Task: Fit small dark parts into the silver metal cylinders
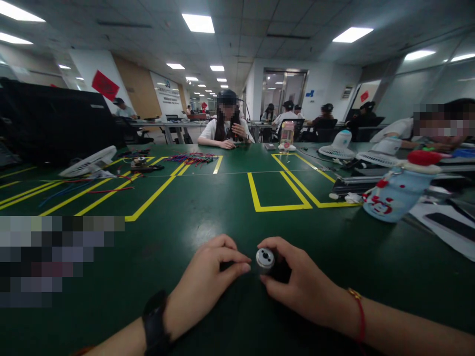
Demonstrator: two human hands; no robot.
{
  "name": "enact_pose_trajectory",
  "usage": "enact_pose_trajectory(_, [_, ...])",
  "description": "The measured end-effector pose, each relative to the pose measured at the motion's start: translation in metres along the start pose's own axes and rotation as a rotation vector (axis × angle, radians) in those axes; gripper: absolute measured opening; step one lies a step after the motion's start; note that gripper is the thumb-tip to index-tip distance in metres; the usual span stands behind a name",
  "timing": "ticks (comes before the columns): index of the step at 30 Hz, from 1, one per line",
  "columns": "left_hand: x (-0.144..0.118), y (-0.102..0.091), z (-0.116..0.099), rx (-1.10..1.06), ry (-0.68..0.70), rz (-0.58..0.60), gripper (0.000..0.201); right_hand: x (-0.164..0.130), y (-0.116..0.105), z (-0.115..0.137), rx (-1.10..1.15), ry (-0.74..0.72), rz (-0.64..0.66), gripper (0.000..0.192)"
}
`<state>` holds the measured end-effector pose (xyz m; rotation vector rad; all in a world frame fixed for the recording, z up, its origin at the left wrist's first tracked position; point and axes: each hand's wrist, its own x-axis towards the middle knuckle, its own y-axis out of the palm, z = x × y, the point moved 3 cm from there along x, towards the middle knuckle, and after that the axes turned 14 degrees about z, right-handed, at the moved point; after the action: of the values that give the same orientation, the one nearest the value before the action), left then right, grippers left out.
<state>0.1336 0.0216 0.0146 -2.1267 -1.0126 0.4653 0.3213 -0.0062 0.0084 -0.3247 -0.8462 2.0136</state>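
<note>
My right hand (297, 279) is closed around a small black cylinder with a silver end cap (264, 258), held just above the green table (208, 207). The cap faces up and to the left and shows small holes. My left hand (211, 277) rests on the table right beside it, fingers curled, thumb and forefinger pinched near the cap; something dark may be between them, but I cannot tell. A black watch sits on my left wrist and a red string on my right wrist.
Yellow tape lines (278, 195) mark boxes on the table. A light-blue bottle with a red cap (399, 190) lies at the right by papers. White fans (89, 162) and coloured wires (191, 158) lie farther back. A person (227, 126) sits opposite; others sit behind and at right.
</note>
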Motion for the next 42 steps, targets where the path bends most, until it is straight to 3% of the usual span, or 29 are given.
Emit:
enact_pose_trajectory(3, [0.003, 0.013, 0.003, 0.037, 0.008, 0.046, 0.015, -0.004, -0.004, -0.004, -0.038, 0.018, -0.074, 0.041])
enact_pose_trajectory(5, [0.003, 0.011, 0.003, 0.003, 0.010, 0.054, 0.021, -0.012, -0.014, -0.010, -0.102, 0.058, -0.133, 0.042])
enact_pose_trajectory(8, [-0.007, -0.004, 0.010, -0.069, -0.039, 0.032, 0.033, -0.039, -0.045, -0.035, -0.234, 0.212, -0.229, 0.043])
enact_pose_trajectory(12, [-0.030, -0.033, 0.041, -0.063, -0.184, -0.042, 0.036, -0.101, -0.104, -0.092, -0.402, 0.529, -0.430, 0.055])
enact_pose_trajectory(15, [-0.044, -0.044, 0.066, -0.063, -0.262, -0.061, 0.038, -0.140, -0.135, -0.127, -0.436, 0.676, -0.417, 0.053])
enact_pose_trajectory(17, [-0.048, -0.045, 0.074, -0.069, -0.277, -0.055, 0.037, -0.149, -0.142, -0.130, -0.488, 0.693, -0.403, 0.056])
enact_pose_trajectory(19, [-0.047, -0.043, 0.074, -0.059, -0.278, -0.048, 0.036, -0.142, -0.137, -0.112, -0.639, 0.610, -0.494, 0.067])
enact_pose_trajectory(21, [-0.045, -0.040, 0.069, -0.031, -0.277, -0.049, 0.036, -0.118, -0.118, -0.080, -0.770, 0.437, -0.530, 0.068])
enact_pose_trajectory(22, [-0.043, -0.038, 0.066, -0.014, -0.277, -0.051, 0.037, -0.100, -0.103, -0.063, -0.787, 0.332, -0.486, 0.062])
enact_pose_trajectory(24, [-0.041, -0.036, 0.061, 0.020, -0.278, -0.063, 0.037, -0.060, -0.067, -0.032, -0.721, 0.140, -0.255, 0.044])
enact_pose_trajectory(27, [-0.041, -0.034, 0.060, 0.042, -0.276, -0.078, 0.038, -0.007, -0.018, 0.001, -0.588, -0.007, 0.017, 0.038])
enact_pose_trajectory(29, [-0.043, -0.034, 0.063, 0.030, -0.283, -0.083, 0.038, 0.014, -0.002, 0.012, -0.558, -0.036, 0.077, 0.027])
enact_pose_trajectory(31, [-0.044, -0.034, 0.065, 0.009, -0.293, -0.082, 0.037, 0.019, -0.005, 0.014, -0.563, -0.026, 0.069, 0.019])
enact_pose_trajectory(34, [-0.045, -0.034, 0.066, -0.009, -0.291, -0.072, 0.036, -0.007, -0.042, 0.002, -0.600, 0.048, -0.034, 0.021])
enact_pose_trajectory(38, [-0.042, -0.032, 0.064, -0.009, -0.284, -0.069, 0.035, -0.078, -0.120, -0.035, -0.900, 0.245, -0.359, 0.026])
enact_pose_trajectory(40, [-0.041, -0.032, 0.063, -0.009, -0.277, -0.070, 0.034, -0.109, -0.148, -0.059, -0.966, 0.446, -0.374, 0.028])
enact_pose_trajectory(42, [-0.041, -0.031, 0.062, -0.008, -0.274, -0.074, 0.034, -0.129, -0.164, -0.079, -0.882, 0.661, -0.313, 0.031])
